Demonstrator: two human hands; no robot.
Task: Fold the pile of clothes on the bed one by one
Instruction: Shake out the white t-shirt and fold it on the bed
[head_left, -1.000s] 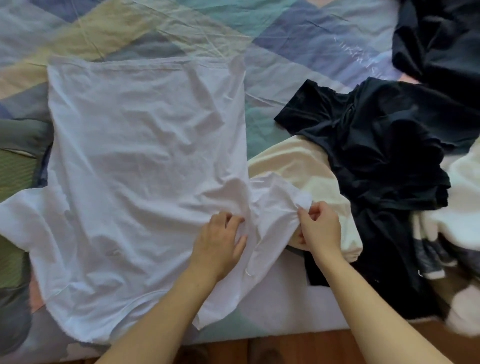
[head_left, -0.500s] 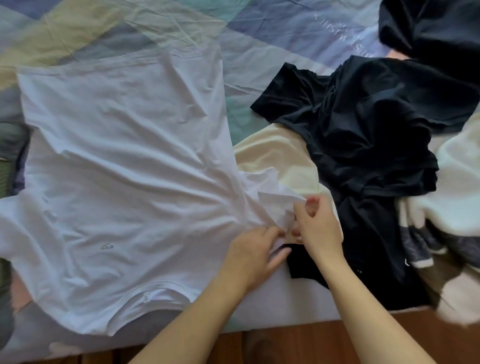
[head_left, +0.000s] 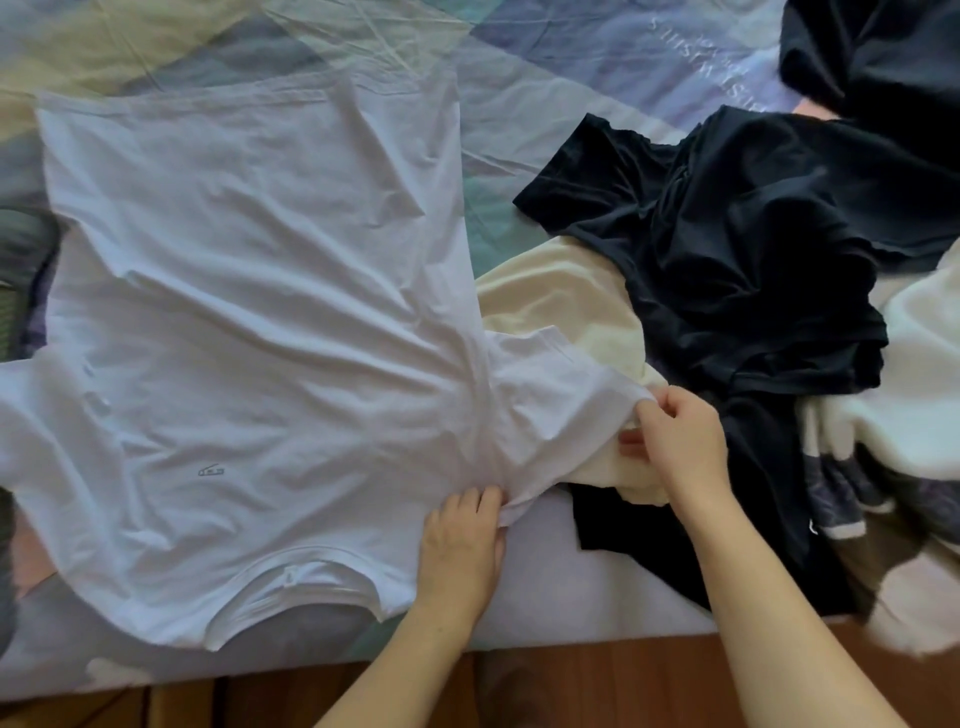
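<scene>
Single head view, looking steeply down, close over bed (head_left: 597, 597) edge

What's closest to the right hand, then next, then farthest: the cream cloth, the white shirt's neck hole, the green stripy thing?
1. Cream crumpled cloth, right beneath the right hand.
2. White T-shirt's ribbed neck collar, leftward at the bed's near edge.
3. Green striped cloth, far left edge.

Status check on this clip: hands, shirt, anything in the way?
Left hand grips white T-shirt at shoulder; right hand pinches its sleeve hem. Shirt spread flat, unfolded. Sleeve lies over cream garment; black clothes beside.
</scene>
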